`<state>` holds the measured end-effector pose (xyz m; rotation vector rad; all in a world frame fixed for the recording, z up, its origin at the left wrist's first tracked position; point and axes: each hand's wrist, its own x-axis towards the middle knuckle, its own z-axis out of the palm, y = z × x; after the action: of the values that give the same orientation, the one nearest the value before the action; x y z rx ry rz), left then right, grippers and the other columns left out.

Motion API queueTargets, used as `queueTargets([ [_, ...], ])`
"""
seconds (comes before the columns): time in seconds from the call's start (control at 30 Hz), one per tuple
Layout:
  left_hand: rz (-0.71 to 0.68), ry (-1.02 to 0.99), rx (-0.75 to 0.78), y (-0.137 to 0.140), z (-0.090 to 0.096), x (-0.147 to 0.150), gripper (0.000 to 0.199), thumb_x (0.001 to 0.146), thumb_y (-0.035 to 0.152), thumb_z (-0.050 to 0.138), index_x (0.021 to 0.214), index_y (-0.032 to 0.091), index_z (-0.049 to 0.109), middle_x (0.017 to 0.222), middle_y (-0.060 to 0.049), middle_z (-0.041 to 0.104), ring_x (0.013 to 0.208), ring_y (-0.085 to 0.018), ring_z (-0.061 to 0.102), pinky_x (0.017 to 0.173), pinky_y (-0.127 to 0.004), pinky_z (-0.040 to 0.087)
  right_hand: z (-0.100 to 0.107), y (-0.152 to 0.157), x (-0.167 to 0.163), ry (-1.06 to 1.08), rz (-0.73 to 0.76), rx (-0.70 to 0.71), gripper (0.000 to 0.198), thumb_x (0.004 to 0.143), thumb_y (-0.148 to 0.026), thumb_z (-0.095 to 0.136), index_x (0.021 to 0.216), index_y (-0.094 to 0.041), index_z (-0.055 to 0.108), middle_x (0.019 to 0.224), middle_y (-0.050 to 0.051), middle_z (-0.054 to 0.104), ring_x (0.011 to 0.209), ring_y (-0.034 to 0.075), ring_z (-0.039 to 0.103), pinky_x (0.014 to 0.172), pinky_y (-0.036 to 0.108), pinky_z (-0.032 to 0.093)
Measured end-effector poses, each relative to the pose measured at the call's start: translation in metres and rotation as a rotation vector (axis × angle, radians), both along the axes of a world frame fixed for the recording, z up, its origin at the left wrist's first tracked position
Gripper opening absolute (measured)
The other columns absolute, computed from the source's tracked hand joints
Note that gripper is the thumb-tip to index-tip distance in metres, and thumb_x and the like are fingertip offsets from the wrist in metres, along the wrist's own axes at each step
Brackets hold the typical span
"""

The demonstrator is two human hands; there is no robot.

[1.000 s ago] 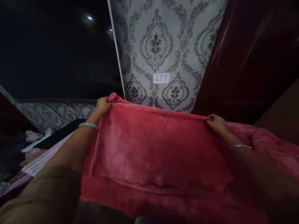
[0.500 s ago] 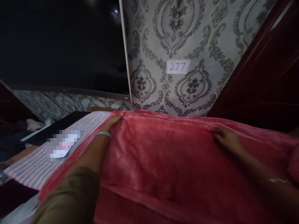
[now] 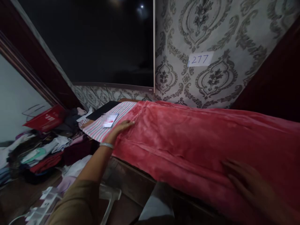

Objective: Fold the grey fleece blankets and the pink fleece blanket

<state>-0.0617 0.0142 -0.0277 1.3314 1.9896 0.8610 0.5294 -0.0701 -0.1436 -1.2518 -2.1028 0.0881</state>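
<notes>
A red plush blanket [image 3: 187, 134] lies spread over a long surface, with soft wrinkles and a fold line along its near part. My left hand [image 3: 124, 125] rests on the blanket's left end, fingers stretched out over the cloth. Lower right, my right hand [image 3: 248, 178] is over the blanket, somewhat blurred, its fingers extended and apart; whether it presses on the cloth I cannot tell. Left of the blanket is a pink, grey and white striped cloth [image 3: 93, 131], on which a phone [image 3: 111, 120] with a lit screen lies.
Behind the blanket stand a large dark television [image 3: 93, 43] and a patterned wall with a paper label [image 3: 201, 59] reading 277. Heaped clothes [image 3: 47, 153] and a red bag [image 3: 47, 118] are at the left. A white power strip [image 3: 44, 203] lies on the floor.
The view has turned left and shows more floor. My left hand has come nearer along the blanket's left end. My right hand has moved from the far edge toward me.
</notes>
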Motion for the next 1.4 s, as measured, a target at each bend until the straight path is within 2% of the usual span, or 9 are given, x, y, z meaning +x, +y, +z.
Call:
queueTargets([
  [0.23, 0.052, 0.392, 0.124, -0.044, -0.013, 0.027, 0.039, 0.077, 0.047, 0.072, 0.101, 0.019, 0.058, 0.098, -0.007, 0.067, 0.089, -0.023, 0.064, 0.076, -0.032, 0.049, 0.004, -0.001, -0.002, -0.084, -0.036, 0.086, 0.042, 0.093, -0.039, 0.044, 0.126, -0.028, 0.068, 0.122, 0.011, 0.071, 0.109, 0.034, 0.067, 0.094, 0.055, 0.056],
  [0.33, 0.035, 0.46, 0.047, -0.046, -0.014, 0.03, 0.032, 0.077, 0.049, 0.07, 0.089, 0.021, 0.06, 0.089, -0.006, 0.067, 0.084, -0.023, 0.064, 0.072, -0.031, 0.047, 0.006, 0.0, -0.012, -0.123, -0.072, 0.095, 0.043, 0.094, -0.036, 0.042, 0.126, -0.025, 0.068, 0.12, 0.012, 0.072, 0.106, 0.032, 0.068, 0.092, 0.051, 0.056],
  [0.5, 0.026, 0.434, -0.043, -0.037, -0.009, 0.031, 0.025, 0.069, 0.04, 0.074, 0.065, 0.023, 0.056, 0.067, -0.004, 0.061, 0.082, -0.026, 0.065, 0.067, -0.031, 0.044, 0.011, 0.002, -0.022, -0.182, -0.142, 0.08, 0.041, 0.094, -0.028, 0.041, 0.121, -0.025, 0.072, 0.121, 0.01, 0.072, 0.105, 0.03, 0.067, 0.09, 0.049, 0.056],
  [0.77, 0.102, 0.253, 0.024, -0.043, 0.016, 0.01, 0.026, 0.076, 0.034, 0.06, 0.062, 0.025, 0.04, 0.055, 0.004, 0.043, 0.056, -0.015, 0.047, 0.054, -0.026, 0.036, 0.045, -0.009, -0.042, -0.06, -0.132, 0.148, 0.035, 0.098, -0.021, 0.038, 0.106, -0.024, 0.072, 0.106, 0.011, 0.072, 0.102, 0.027, 0.065, 0.093, 0.044, 0.054],
  [0.93, 0.145, 0.133, -0.013, -0.046, 0.009, 0.002, 0.032, 0.068, 0.038, 0.068, 0.063, 0.025, 0.039, 0.052, 0.005, 0.043, 0.048, -0.013, 0.042, 0.046, -0.024, 0.033, 0.031, -0.028, -0.05, -0.126, -0.07, 0.112, 0.036, 0.099, -0.019, 0.036, 0.103, -0.024, 0.071, 0.098, 0.011, 0.071, 0.092, 0.025, 0.065, 0.083, 0.04, 0.055],
  [1.1, 0.222, 0.032, -0.031, -0.043, -0.003, -0.002, 0.037, 0.063, 0.045, 0.076, 0.067, 0.024, 0.046, 0.053, 0.005, 0.046, 0.049, -0.015, 0.047, 0.046, -0.025, 0.039, 0.016, -0.035, -0.046, -0.117, -0.052, 0.12, 0.033, 0.099, -0.025, 0.042, 0.117, -0.022, 0.07, 0.114, 0.013, 0.07, 0.106, 0.027, 0.064, 0.095, 0.048, 0.053],
  [1.2, 0.195, -0.018, -0.031, -0.042, -0.002, -0.003, 0.035, 0.066, 0.052, 0.073, 0.074, 0.022, 0.056, 0.062, 0.002, 0.057, 0.055, -0.016, 0.054, 0.048, -0.026, 0.043, 0.013, -0.037, -0.043, -0.143, -0.046, 0.126, 0.035, 0.096, -0.029, 0.049, 0.124, -0.02, 0.067, 0.122, 0.014, 0.068, 0.113, 0.029, 0.062, 0.098, 0.05, 0.052],
  [1.3, 0.112, 0.062, -0.021, -0.042, 0.0, 0.004, 0.034, 0.069, 0.052, 0.07, 0.078, 0.02, 0.063, 0.07, -0.002, 0.064, 0.066, -0.02, 0.06, 0.054, -0.027, 0.045, 0.012, -0.037, -0.046, -0.188, -0.091, 0.121, 0.039, 0.095, -0.023, 0.046, 0.129, -0.018, 0.065, 0.124, 0.015, 0.068, 0.112, 0.028, 0.062, 0.096, 0.048, 0.053],
  [1.4, 0.12, 0.18, -0.007, -0.039, 0.003, 0.013, 0.02, 0.067, 0.036, 0.07, 0.072, 0.019, 0.059, 0.067, -0.003, 0.061, 0.069, -0.021, 0.061, 0.058, -0.027, 0.044, 0.016, -0.033, -0.051, -0.232, -0.168, 0.1, 0.047, 0.093, -0.012, 0.04, 0.131, -0.017, 0.065, 0.122, 0.014, 0.069, 0.107, 0.028, 0.064, 0.09, 0.046, 0.055],
])
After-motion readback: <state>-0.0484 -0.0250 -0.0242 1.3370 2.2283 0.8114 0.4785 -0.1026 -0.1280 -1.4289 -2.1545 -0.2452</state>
